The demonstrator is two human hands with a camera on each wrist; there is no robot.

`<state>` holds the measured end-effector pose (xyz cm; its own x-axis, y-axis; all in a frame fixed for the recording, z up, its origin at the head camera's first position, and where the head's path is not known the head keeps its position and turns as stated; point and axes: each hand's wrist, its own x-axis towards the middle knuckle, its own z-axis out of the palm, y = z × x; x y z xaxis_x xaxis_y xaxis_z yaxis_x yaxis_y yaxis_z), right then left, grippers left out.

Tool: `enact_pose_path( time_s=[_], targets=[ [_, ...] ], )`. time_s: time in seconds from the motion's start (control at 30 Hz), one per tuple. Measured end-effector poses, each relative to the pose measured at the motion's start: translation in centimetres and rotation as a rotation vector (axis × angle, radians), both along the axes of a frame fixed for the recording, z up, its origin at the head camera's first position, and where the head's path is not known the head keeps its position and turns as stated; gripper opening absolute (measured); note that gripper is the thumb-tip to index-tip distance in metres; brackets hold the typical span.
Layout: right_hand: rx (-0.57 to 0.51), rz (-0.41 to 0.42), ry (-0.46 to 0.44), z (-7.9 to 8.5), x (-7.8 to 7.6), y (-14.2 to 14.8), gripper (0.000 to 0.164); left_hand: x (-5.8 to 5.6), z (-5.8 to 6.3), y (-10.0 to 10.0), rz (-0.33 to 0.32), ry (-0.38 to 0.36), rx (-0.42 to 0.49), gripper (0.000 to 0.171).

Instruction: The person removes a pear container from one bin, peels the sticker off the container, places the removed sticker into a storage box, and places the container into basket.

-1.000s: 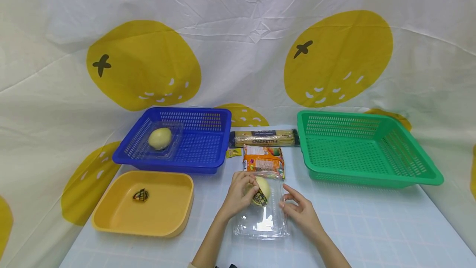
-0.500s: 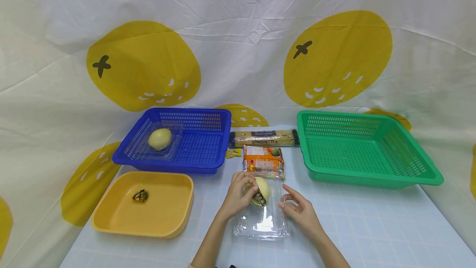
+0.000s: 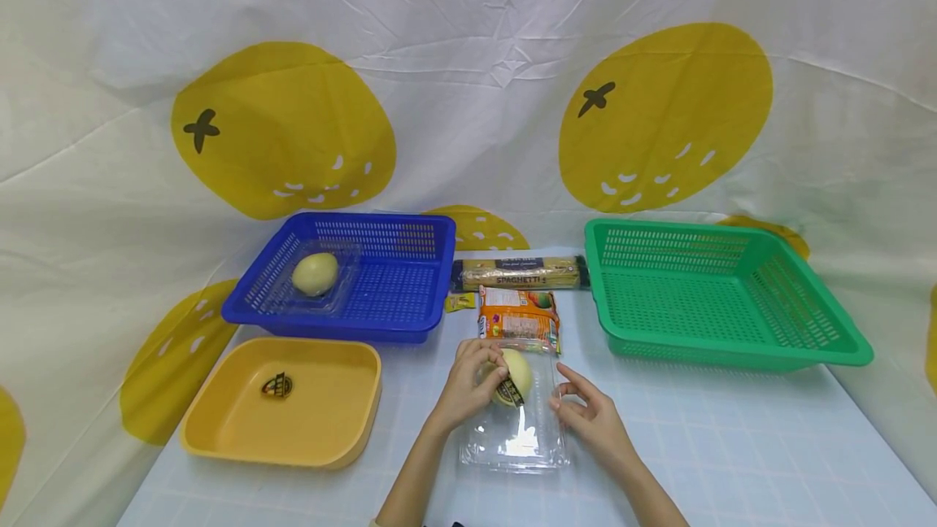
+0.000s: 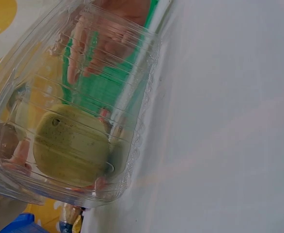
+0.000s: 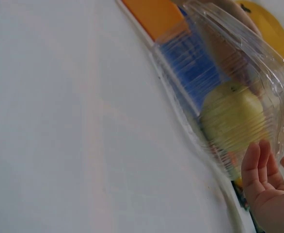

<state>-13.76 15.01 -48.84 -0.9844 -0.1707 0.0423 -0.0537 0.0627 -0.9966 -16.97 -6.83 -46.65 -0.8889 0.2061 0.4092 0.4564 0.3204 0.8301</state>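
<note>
In the head view a clear plastic clamshell container [image 3: 490, 436] lies on the table, with a round pale yellow-green fruit [image 3: 520, 368] inside at its far end. A black and gold sticker [image 3: 511, 391] stands out at a slant above the fruit. My left hand [image 3: 465, 379] pinches the sticker's upper end between thumb and fingers. Relaxed fingers of my right hand [image 3: 594, 421] touch the container's right edge. In the right wrist view that right hand [image 5: 270, 194] has fingertips against the container wall [image 5: 229, 29]. The left wrist view shows the fruit [image 4: 71, 145] through ridged plastic.
A yellow tray [image 3: 322, 421] with another sticker [image 3: 277, 385] stands left. Behind it, a blue basket [image 3: 398, 283] holds a second boxed fruit [image 3: 315, 274]. Spaghetti [image 3: 523, 272], an orange packet [image 3: 518, 315] and a small yellow packet [image 3: 459, 301] lie at the back; a green basket [image 3: 681, 299] stands right.
The sticker under my left fingers has shifted slightly. Both hands and the container hold the same places.
</note>
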Motion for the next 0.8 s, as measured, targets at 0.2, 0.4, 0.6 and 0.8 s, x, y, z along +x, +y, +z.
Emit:
enact_pose_path(
  time_s=[0.2, 0.4, 0.6, 0.8],
  targets=[
    [0.001, -0.008, -0.006, -0.01, -0.04, -0.06, 0.059, -0.1, -0.13, -0.08, -0.012, -0.014, 0.024, 0.009],
    [0.003, -0.009, -0.007, -0.04, -0.04, -0.05, 0.059, 0.02, 0.1, -0.18, -0.018, -0.033, 0.024, 0.01],
    [0.01, -0.01, -0.013, 0.01, 0.01, -0.03, 0.059, 0.08, 0.29, -0.22, -0.025, -0.033, 0.034, 0.01],
    [0.013, -0.005, -0.011, 0.02, -0.01, -0.01, 0.059, 0.0, 0.26, -0.23, -0.023, -0.045, 0.039, 0.011]
  ],
)
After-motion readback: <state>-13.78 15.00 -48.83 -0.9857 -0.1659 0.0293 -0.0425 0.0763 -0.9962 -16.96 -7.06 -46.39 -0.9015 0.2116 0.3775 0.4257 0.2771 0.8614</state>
